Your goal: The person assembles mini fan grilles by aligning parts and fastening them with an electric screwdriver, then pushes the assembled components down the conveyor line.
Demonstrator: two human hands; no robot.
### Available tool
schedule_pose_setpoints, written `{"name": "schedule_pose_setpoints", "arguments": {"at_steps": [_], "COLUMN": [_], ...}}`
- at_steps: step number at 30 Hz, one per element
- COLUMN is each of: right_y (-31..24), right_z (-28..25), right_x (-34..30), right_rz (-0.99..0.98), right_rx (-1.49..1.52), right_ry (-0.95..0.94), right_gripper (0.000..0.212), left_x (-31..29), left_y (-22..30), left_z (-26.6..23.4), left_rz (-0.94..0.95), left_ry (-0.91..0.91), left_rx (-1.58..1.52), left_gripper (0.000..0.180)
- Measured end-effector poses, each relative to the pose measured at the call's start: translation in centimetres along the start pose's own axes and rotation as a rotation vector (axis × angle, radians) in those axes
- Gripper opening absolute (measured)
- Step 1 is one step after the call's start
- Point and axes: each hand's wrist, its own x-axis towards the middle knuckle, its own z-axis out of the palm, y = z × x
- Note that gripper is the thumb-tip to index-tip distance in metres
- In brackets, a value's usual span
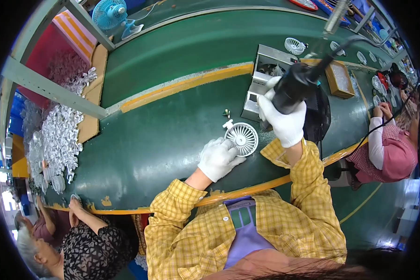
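Note:
A small white fan (241, 139) with a round slatted grille lies on the green workbench. My left hand (219, 159), in a white glove, grips its left and lower rim, holding it against the bench. My right hand (284, 122), also gloved, is wrapped round a black power screwdriver (294, 88) with a cord at its top end. The tool is raised beside a silver metal box (256, 89), right of the fan; its tip is hidden behind my hand. A tiny green-and-metal part (226, 113) sits just beyond the fan's neck.
Several white parts are heaped at the left by a cardboard sheet (92, 122). A green conveyor belt (182, 49) runs beyond the bench. An open box (339, 80) stands right, near more fan pieces. A co-worker in pink (396, 149) works right; others sit left.

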Motion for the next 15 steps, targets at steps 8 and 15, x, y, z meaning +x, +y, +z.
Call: {"name": "schedule_pose_setpoints", "arguments": {"at_steps": [8,15], "right_y": [1.6,2.6], "right_z": [1.7,2.8], "right_x": [-1.4,-2.1], "right_rz": [-0.075,0.067], "right_rx": [0.064,0.207], "right_ry": [-0.043,-0.073], "right_gripper": [0.035,0.033], "left_x": [-0.1,-0.2], "left_y": [0.0,-0.1], "left_z": [0.2,0.3], "left_rz": [0.013,0.006], "left_ry": [0.023,0.019], "left_rx": [-0.006,-0.006], "left_gripper": [0.023,0.024]}}
